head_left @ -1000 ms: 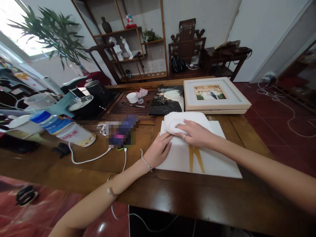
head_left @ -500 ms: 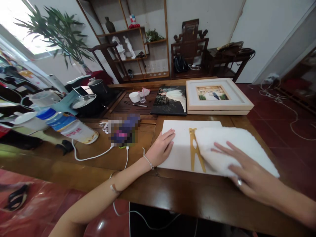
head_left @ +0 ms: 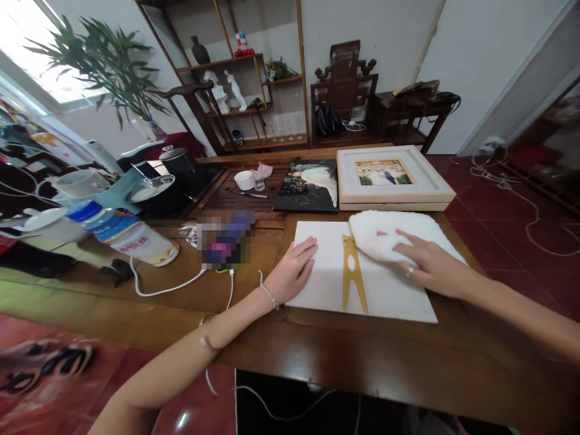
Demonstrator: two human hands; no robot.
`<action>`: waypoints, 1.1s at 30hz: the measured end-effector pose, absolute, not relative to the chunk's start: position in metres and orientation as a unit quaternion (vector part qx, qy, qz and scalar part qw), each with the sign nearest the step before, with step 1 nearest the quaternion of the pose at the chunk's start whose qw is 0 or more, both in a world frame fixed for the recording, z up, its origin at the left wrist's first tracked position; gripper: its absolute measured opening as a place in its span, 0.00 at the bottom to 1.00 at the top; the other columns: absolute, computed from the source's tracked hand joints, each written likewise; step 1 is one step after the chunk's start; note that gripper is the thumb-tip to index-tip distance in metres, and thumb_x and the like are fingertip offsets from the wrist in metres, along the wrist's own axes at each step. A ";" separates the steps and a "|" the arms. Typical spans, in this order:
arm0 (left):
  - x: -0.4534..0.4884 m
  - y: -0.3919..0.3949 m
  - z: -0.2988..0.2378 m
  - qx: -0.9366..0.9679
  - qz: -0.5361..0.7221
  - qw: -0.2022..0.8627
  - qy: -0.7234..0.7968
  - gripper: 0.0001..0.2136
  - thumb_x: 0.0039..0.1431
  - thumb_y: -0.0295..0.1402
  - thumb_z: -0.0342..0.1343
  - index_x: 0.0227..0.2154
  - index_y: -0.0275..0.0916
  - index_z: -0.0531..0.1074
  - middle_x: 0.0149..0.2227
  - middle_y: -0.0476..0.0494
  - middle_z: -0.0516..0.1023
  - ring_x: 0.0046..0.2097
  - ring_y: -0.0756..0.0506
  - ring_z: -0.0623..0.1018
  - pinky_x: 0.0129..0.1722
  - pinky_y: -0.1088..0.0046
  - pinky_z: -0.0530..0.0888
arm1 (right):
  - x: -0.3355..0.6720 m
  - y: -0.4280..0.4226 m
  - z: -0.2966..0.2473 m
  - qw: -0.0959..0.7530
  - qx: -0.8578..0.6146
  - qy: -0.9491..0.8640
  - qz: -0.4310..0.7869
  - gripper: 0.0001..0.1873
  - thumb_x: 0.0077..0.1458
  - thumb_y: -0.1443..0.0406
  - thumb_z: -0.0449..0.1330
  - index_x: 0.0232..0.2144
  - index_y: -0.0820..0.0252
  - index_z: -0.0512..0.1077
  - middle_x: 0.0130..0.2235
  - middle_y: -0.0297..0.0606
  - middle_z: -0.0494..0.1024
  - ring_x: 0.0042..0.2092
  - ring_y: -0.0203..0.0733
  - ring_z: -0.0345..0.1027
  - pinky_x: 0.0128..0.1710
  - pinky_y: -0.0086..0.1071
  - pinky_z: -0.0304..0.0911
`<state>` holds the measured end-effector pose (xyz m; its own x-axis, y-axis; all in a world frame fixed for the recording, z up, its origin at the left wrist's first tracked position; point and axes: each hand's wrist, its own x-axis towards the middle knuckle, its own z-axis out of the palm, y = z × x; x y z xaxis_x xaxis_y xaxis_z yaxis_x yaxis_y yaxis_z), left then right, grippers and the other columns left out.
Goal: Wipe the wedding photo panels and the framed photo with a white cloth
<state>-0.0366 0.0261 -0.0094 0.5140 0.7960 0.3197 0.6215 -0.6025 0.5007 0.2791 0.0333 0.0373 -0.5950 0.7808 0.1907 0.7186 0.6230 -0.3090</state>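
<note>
The left hand [head_left: 290, 276] lies flat, probably bracing the white board [head_left: 317, 290] near the worktop's [head_left: 385, 356] front edge; the right hand [head_left: 428, 261] grips bunched white cloth [head_left: 385, 226] toward the right edge, partly covering the board beside its gold strut [head_left: 352, 284].

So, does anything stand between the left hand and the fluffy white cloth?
Yes: a gold, two-legged shape on the flat white board lies between the left hand and the cloth, near the cloth's edge. I cannot tell if it is printed.
</note>
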 end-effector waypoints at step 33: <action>-0.038 0.027 -0.011 0.858 0.263 0.154 0.412 0.18 0.64 0.29 0.43 0.55 0.35 0.62 0.60 0.34 0.64 0.63 0.40 0.60 0.61 0.47 0.57 | 0.214 0.023 0.042 0.262 -0.532 -0.797 0.115 0.18 0.61 0.58 0.44 0.30 0.59 0.69 0.31 0.40 0.75 0.34 0.45 0.69 0.34 0.39 0.65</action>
